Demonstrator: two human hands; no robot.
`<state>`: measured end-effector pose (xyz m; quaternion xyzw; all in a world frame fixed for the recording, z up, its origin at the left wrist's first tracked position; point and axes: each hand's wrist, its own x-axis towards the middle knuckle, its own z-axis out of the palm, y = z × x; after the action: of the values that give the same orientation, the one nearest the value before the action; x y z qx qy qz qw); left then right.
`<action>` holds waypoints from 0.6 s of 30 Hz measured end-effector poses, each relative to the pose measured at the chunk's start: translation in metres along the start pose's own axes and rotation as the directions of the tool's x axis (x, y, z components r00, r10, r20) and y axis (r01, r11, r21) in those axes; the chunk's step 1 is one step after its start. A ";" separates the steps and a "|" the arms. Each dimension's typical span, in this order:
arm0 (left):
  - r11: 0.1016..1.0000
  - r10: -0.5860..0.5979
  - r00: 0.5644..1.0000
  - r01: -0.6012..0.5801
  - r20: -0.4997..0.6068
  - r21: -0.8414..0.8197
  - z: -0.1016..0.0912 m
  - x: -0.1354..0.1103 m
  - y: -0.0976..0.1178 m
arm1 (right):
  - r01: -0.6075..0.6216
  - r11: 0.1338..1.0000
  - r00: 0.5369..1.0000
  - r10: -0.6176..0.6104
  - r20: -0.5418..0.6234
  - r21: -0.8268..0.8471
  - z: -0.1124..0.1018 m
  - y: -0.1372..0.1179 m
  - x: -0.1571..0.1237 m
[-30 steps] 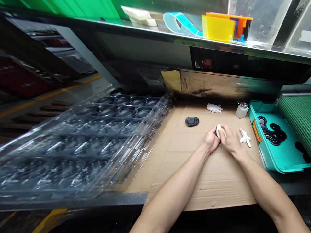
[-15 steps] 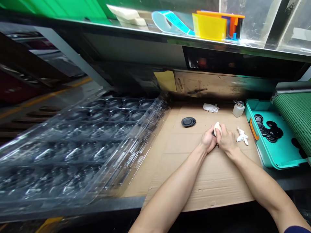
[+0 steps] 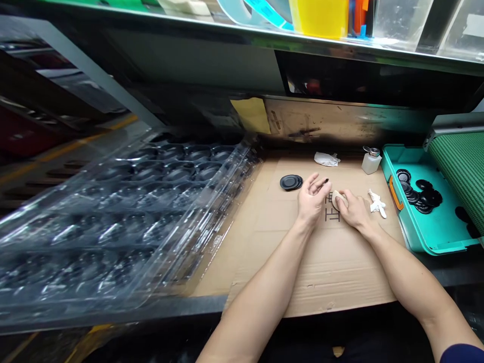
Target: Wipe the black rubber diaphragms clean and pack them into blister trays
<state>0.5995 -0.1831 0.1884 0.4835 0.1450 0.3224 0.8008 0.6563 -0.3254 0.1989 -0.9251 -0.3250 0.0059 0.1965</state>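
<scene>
My left hand (image 3: 310, 199) is raised over the cardboard, fingers curled around a black disc (image 3: 326, 181), of which only a small dark edge shows. Close by on the right, my right hand (image 3: 352, 207) grips a folded cream-white cloth (image 3: 336, 200), thumb on top. A short stack of round black discs (image 3: 290, 182) lies just beyond and left of my left hand. To the right of my right hand rests a crumpled white rag (image 3: 377, 203).
A clear plastic tray stack (image 3: 151, 212) with round pockets fills the left. A teal bin (image 3: 446, 242) with black discs stands right, beside a green conveyor belt (image 3: 459, 161). A pump bottle (image 3: 371, 161) and white cloth (image 3: 327, 159) are at the back of the cardboard (image 3: 276, 262).
My hands were together with the cloth against the black disc. They have moved apart, the left one up and leftward with the disc. Printed marks on the cardboard now show between them.
</scene>
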 end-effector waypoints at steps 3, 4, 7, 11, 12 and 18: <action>0.877 0.343 0.932 -0.362 0.115 0.316 0.006 -0.014 0.001 | 0.018 0.999 0.999 -0.017 0.035 -0.040 -0.002 -0.001 0.000; 0.802 0.420 0.890 -0.455 0.176 0.386 0.008 -0.019 0.001 | 0.014 0.998 0.999 -0.012 0.043 -0.054 -0.003 0.000 0.000; 0.631 0.519 0.800 -0.595 0.300 0.498 0.012 -0.028 0.002 | 0.005 0.996 0.999 0.000 0.055 -0.092 -0.005 0.001 0.002; 0.538 0.529 0.775 -0.622 0.347 0.569 0.011 -0.030 0.003 | 0.010 0.995 0.998 -0.004 0.063 -0.103 -0.006 0.001 0.003; 0.526 0.528 0.774 -0.621 0.349 0.581 0.010 -0.029 0.003 | 0.012 0.995 0.998 -0.005 0.064 -0.104 -0.006 0.000 0.003; 0.576 0.452 0.826 -0.559 0.337 0.597 0.012 -0.032 0.008 | 0.064 0.996 0.995 -0.058 0.082 -0.067 -0.005 0.000 0.004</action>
<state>0.5792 -0.2099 0.1991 0.7824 0.0475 0.4256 0.4522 0.6599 -0.3244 0.2038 -0.9201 -0.3606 0.0255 0.1510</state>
